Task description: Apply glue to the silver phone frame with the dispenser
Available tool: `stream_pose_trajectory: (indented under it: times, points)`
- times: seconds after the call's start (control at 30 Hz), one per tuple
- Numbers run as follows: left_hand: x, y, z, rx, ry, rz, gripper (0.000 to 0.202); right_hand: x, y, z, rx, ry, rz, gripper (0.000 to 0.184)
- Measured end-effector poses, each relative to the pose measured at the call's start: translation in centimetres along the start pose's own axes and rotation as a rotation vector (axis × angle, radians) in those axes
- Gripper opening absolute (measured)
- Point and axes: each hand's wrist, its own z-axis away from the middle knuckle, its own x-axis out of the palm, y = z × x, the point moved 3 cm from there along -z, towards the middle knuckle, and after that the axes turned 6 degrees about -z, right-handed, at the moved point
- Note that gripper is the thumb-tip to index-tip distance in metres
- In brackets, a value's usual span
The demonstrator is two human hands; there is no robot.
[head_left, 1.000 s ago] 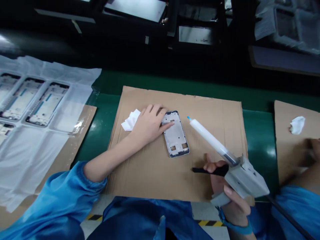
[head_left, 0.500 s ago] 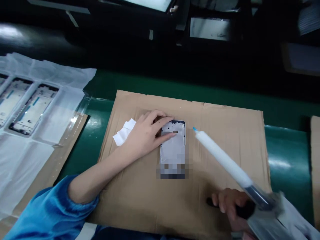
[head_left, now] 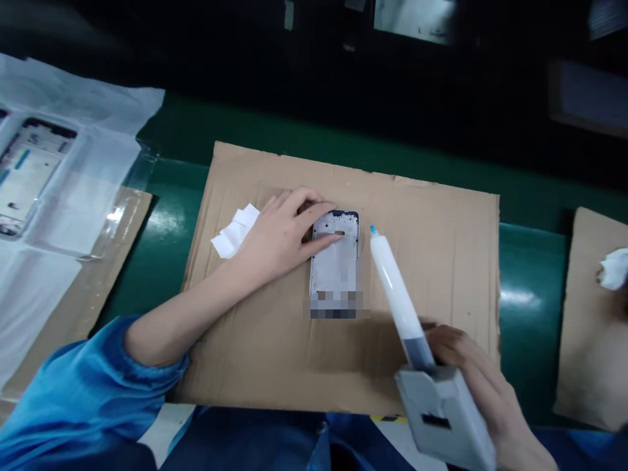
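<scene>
Grip, right hand: right hand (head_left: 478, 379) is wrapped shut around the grey box-shaped dispenser gun (head_left: 444, 415), whose long white syringe barrel (head_left: 395, 291) ends in a small blue nozzle tip (head_left: 373, 229).
Grip, left hand: left hand (head_left: 279, 235) lies flat and open, fingers pinning down the upper left part of the silver-grey metal phone frame (head_left: 336, 261); it clasps nothing.
Frame position: flat on the brown cardboard sheet (head_left: 432, 216), near its middle, its lower end blurred out.
Nozzle position: just beside the frame's upper right corner, apart from it; contact cannot be told.
Progress: no bead of glue shows on the frame, so dispensing looks not yet begun; the frame is already placed and steadied.
Beside the left hand: folded white paper wipe (head_left: 235, 230), partly under the wrist side.
Containers: clear plastic tray (head_left: 73, 196) at far left holds at least one similar frame (head_left: 27, 167), under thin white film.
Far right: second cardboard piece (head_left: 589, 327) with a crumpled white wipe (head_left: 613, 268).
</scene>
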Motion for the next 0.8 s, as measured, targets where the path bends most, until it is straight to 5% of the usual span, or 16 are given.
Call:
stream_pose_trajectory:
  times: [0.07, 0.27, 0.53, 0.8]
  points:
    - [0.1, 0.0, -0.1, 0.011, 0.002, 0.004, 0.051, 1.4, -1.7, -1.5, -0.138, -0.120, 0.215, 0.054]
    - [0.3, 0.1, -0.2, 0.020, -0.008, 0.018, 0.052, 3.8, -4.5, -3.0, -0.336, -0.037, 0.359, 0.058]
    - [0.3, 0.0, 0.2, 0.031, -0.002, 0.019, 0.049, 1.9, -1.2, -1.1, -0.216, -0.081, 0.428, 0.060]
    - [0.1, 0.3, 0.2, 0.043, -0.003, -0.008, 0.050, 2.0, -1.8, 0.0, -0.172, -0.124, 0.506, 0.052]
